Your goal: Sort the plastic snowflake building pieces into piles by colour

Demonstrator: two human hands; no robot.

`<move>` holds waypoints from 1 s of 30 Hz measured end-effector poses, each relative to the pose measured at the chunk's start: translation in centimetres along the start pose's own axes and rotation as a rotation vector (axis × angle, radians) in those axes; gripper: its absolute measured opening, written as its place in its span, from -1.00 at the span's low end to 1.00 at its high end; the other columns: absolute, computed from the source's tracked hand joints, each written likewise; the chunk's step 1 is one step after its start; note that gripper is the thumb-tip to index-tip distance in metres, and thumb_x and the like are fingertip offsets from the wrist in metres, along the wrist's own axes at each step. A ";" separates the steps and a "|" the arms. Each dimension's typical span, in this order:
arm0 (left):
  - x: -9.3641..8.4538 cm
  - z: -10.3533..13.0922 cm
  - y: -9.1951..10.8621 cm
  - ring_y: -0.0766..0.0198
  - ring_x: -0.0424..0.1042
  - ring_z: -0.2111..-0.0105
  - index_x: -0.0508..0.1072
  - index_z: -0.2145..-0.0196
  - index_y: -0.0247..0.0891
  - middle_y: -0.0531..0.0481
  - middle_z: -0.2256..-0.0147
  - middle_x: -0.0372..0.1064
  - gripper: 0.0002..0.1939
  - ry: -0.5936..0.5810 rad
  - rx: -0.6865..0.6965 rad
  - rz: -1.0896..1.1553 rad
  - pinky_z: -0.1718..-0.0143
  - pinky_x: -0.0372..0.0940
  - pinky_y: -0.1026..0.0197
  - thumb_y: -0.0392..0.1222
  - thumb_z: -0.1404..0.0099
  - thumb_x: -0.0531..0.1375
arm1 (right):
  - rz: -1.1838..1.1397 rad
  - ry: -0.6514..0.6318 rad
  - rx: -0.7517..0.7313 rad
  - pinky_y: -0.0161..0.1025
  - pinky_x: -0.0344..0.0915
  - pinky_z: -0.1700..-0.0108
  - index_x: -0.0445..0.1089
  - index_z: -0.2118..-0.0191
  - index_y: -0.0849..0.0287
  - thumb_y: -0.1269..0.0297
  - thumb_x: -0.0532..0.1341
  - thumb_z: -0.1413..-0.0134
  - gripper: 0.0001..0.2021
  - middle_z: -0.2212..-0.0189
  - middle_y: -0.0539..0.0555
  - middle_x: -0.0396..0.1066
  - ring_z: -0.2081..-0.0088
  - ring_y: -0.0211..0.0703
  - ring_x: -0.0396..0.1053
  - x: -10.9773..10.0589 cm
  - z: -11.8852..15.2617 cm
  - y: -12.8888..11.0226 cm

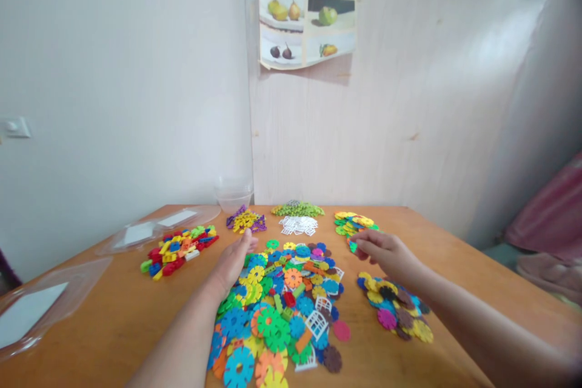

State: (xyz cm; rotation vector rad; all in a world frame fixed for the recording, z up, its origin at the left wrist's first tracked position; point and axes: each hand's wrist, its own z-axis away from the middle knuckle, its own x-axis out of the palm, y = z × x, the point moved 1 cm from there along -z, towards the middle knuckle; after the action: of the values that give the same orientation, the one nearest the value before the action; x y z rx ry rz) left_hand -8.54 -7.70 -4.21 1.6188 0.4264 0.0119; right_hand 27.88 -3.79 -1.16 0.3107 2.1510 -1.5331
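Observation:
A large mixed pile of notched plastic discs [275,328] lies in the middle of the table, with white window frames [317,324] and small blocks among them. My left hand [235,262] rests against the pile's left edge, fingers stretched out and holding nothing visible. To the right of the pile, my right hand [386,253] has its fingers curled together. At its fingertips is a green and orange notched disc [353,246], partly hidden. Just beyond that hand sits a smaller group of yellow and green discs [352,222]. Nearer me lies another group of smaller discs [404,316].
Colourful building blocks [182,250] are heaped at left, beside clear plastic lids [86,279]. Along the back stand a clear bowl [233,194], purple and yellow pieces [246,219], green pieces [300,210] and white pieces [297,226]. The wooden table [113,315] meets a wall behind.

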 end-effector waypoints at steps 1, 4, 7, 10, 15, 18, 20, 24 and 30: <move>0.0 0.1 0.0 -0.02 0.41 -0.09 0.49 0.00 -0.34 -0.29 -0.07 0.44 -0.15 0.000 0.000 0.001 -0.18 0.19 0.00 0.49 -0.22 -0.06 | 0.019 0.045 -0.007 -0.24 0.31 0.29 0.47 0.18 0.16 0.02 0.11 -0.12 -0.65 0.45 0.04 0.45 0.36 -0.15 0.41 -0.8 0.6 0.6; -0.1 0.2 0.2 -0.02 0.42 -0.08 0.49 -0.02 -0.34 -0.30 -0.06 0.45 -0.13 -0.005 0.009 0.011 -0.18 0.21 0.00 0.49 -0.22 -0.08 | 0.071 0.155 -0.017 -0.24 0.30 0.30 0.45 0.23 0.14 -0.07 0.10 -0.13 -0.62 0.49 0.02 0.40 0.39 -0.14 0.37 -2.7 1.8 2.7; -0.2 0.3 0.2 0.01 0.42 -0.09 0.49 -0.01 -0.35 -0.31 -0.05 0.45 -0.14 -0.035 0.016 0.043 -0.18 0.22 0.00 0.48 -0.25 -0.11 | 0.156 0.247 0.008 -0.25 0.25 0.37 0.45 0.26 0.12 -0.10 0.08 -0.15 -0.61 0.54 0.00 0.33 0.44 -0.15 0.32 -4.1 2.3 5.0; -0.3 0.4 0.1 0.03 0.42 -0.08 0.49 0.02 -0.36 -0.33 -0.05 0.45 -0.16 -0.043 0.007 0.074 -0.19 0.21 0.02 0.45 -0.28 -0.13 | 0.189 0.264 0.022 -0.26 0.22 0.42 0.45 0.29 0.11 -0.12 0.09 -0.14 -0.60 0.59 -0.03 0.27 0.49 -0.16 0.28 -4.6 2.0 6.7; -0.6 0.8 0.3 0.05 0.44 -0.05 0.49 0.04 -0.36 -0.32 -0.02 0.47 -0.23 -0.020 0.027 0.086 -0.17 0.24 0.03 0.41 -0.30 -0.08 | 0.198 0.245 0.030 -0.27 0.18 0.47 0.42 0.39 0.11 -0.13 0.08 -0.15 -0.59 0.63 -0.05 0.21 0.53 -0.18 0.23 -4.0 1.1 8.1; -0.7 1.5 0.9 0.03 0.46 0.00 0.50 0.07 -0.31 -0.23 0.05 0.52 -0.34 0.016 0.044 -0.034 -0.11 0.27 0.01 0.35 -0.28 0.03 | 0.226 0.255 0.016 -0.28 0.17 0.49 0.39 0.45 0.10 -0.15 0.06 -0.15 -0.57 0.63 -0.04 0.20 0.54 -0.18 0.22 -3.6 0.9 8.2; -0.7 2.0 1.4 0.01 0.47 0.03 0.51 0.12 -0.26 -0.15 0.09 0.54 -0.43 0.036 0.063 -0.169 -0.07 0.30 0.02 0.29 -0.23 0.12 | 0.229 0.281 0.015 -0.28 0.17 0.50 0.40 0.45 0.10 -0.14 0.06 -0.14 -0.57 0.63 -0.03 0.23 0.54 -0.18 0.24 -3.5 0.8 8.2; -0.5 2.8 2.2 0.04 0.49 0.13 0.53 0.20 -0.26 -0.09 0.19 0.55 -0.55 0.012 0.068 -0.326 0.08 0.34 0.08 0.18 -0.17 0.20 | 0.203 0.340 0.074 -0.30 0.16 0.51 0.46 0.40 0.14 -0.14 0.10 -0.09 -0.57 0.63 -0.02 0.28 0.53 -0.18 0.25 -3.8 0.6 8.3; -0.4 3.7 3.0 0.07 0.47 0.21 0.52 0.20 -0.27 -0.07 0.26 0.50 -0.63 -0.051 0.060 -0.466 0.19 0.34 0.12 0.04 -0.14 0.20 | 0.141 0.360 0.119 -0.31 0.15 0.48 0.45 0.39 0.17 -0.12 0.10 -0.09 -0.57 0.65 -0.04 0.24 0.52 -0.19 0.25 -3.6 0.5 8.4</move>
State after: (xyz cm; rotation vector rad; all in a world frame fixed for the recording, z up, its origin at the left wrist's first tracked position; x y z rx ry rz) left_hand -7.14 -11.43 -1.57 1.5414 0.7609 -0.3961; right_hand 34.89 -0.96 -6.42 0.8159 2.2459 -1.6245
